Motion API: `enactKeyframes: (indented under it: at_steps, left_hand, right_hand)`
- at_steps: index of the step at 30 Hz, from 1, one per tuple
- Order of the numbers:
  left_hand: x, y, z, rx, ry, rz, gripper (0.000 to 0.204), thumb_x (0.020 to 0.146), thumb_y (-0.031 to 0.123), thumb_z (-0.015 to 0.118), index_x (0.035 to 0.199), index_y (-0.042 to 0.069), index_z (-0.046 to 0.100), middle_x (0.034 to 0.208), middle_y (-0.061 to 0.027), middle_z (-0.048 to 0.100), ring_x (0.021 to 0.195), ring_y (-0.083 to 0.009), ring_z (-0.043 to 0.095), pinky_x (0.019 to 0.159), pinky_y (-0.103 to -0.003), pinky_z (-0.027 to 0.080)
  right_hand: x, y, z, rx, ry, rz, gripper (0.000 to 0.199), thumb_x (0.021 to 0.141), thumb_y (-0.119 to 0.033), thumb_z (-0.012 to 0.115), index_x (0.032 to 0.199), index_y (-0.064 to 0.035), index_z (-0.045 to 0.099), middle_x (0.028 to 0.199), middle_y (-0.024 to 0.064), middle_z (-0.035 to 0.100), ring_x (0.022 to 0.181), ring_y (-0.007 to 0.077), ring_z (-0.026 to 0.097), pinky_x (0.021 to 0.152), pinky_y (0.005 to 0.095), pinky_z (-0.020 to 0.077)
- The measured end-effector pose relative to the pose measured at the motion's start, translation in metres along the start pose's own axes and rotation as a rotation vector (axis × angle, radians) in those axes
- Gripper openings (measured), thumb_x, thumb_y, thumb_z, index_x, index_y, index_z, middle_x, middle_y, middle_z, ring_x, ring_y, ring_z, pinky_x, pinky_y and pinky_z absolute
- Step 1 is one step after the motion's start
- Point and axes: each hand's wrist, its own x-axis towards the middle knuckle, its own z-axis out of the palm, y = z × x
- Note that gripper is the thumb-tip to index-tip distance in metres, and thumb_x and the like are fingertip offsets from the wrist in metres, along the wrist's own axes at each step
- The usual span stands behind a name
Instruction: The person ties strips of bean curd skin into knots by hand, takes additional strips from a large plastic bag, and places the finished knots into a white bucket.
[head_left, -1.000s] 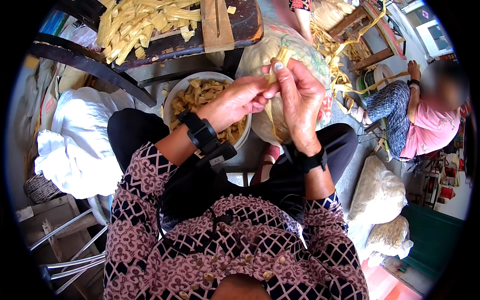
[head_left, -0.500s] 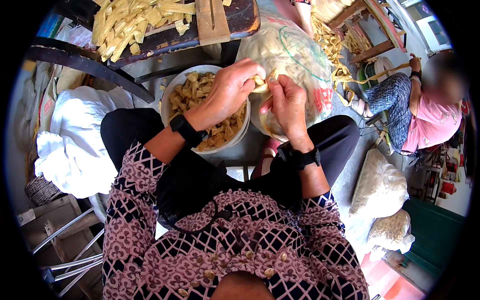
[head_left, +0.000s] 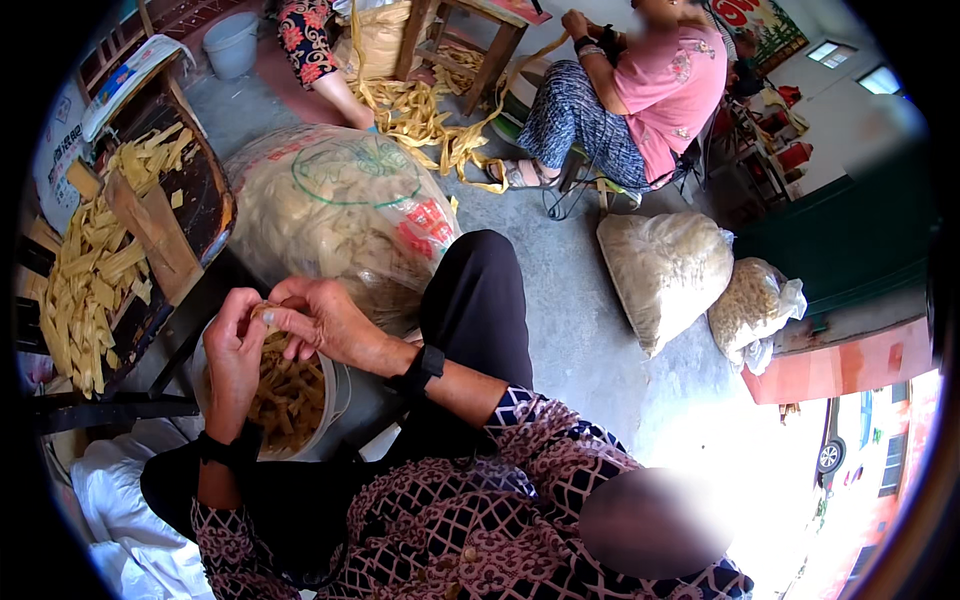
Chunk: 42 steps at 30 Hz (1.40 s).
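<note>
My left hand [head_left: 232,350] and my right hand [head_left: 335,318] meet fingertip to fingertip, both closed. A small folded yellow strip [head_left: 264,309] is pinched between them, mostly hidden by the fingers. Right beneath the hands stands a white bucket [head_left: 330,405], filled with short folded yellow pieces [head_left: 287,395]. To the left is a dark worn bench [head_left: 190,215] with a heap of flat yellow strips [head_left: 85,285] and a wooden board [head_left: 155,240] on it. A black band circles each wrist.
A big clear plastic bag [head_left: 335,215], stuffed full, sits just beyond my hands. Long yellow strips [head_left: 420,120] trail over the floor to a person in a pink top [head_left: 670,95]. Two filled sacks [head_left: 665,270] stand at right. White cloth [head_left: 130,510] lies lower left.
The view has swung to the right, so the hands, bucket and bench now appear farther left. The hands have drawn together, and less of the yellow strip shows between them.
</note>
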Motion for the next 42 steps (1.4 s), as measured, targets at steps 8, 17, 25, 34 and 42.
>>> enactKeyframes:
  at_steps: [8,17,25,34,42]
  left_hand:
    - [0.001,-0.010,-0.002,-0.388,-0.061,-0.304,0.007,0.082,-0.004,0.053,0.087,0.002,0.054,0.079,0.0010,0.053,0.073,-0.0026,0.049,0.065,-0.017,0.040]
    - [0.000,-0.009,0.011,-0.098,-0.046,-0.112,0.012,0.079,-0.008,0.051,0.086,0.002,0.051,0.078,0.0006,0.050,0.073,-0.0047,0.049,0.064,-0.017,0.039]
    - [-0.004,-0.028,0.012,-0.239,-0.078,-0.158,0.012,0.077,-0.007,0.055,0.082,0.002,0.048,0.075,-0.0013,0.051,0.068,-0.0060,0.049,0.061,-0.020,0.040]
    - [-0.009,-0.024,0.013,0.183,-0.095,-0.013,0.010,0.083,0.004,0.056,0.092,0.000,0.054,0.069,-0.0054,0.054,0.060,-0.0132,0.048,0.056,-0.027,0.040]
    - [0.000,0.018,-0.008,-0.722,-0.005,-0.542,0.023,0.092,0.022,0.050,0.071,0.012,0.048,0.053,0.0052,0.038,0.045,-0.0023,0.028,0.044,-0.019,0.020]
  right_hand:
    - [0.000,0.013,-0.004,-0.316,0.040,0.020,0.011,0.087,-0.005,0.051,0.095,0.0021,0.053,0.073,0.0058,0.059,0.055,0.0085,0.057,0.047,0.0199,0.0459]
    - [0.008,0.034,-0.027,0.282,-0.059,0.215,0.013,0.084,-0.006,0.058,0.096,-0.0014,0.060,0.084,0.0022,0.062,0.075,0.0094,0.061,0.060,0.0199,0.0510]
    - [0.005,0.041,-0.023,0.336,-0.060,0.231,0.016,0.085,-0.010,0.059,0.099,-0.0032,0.061,0.087,0.0012,0.063,0.082,0.0087,0.061,0.065,0.0231,0.0514]
    - [0.013,0.045,0.002,-0.565,0.192,-0.239,0.019,0.088,-0.017,0.054,0.089,0.0022,0.053,0.073,0.0114,0.058,0.066,0.0161,0.057,0.056,0.0311,0.0449]
    - [0.009,-0.003,-0.012,-0.543,-0.065,-0.268,0.025,0.088,-0.023,0.057,0.092,0.0005,0.049,0.068,0.0092,0.056,0.062,0.0145,0.051,0.059,0.0287,0.0429]
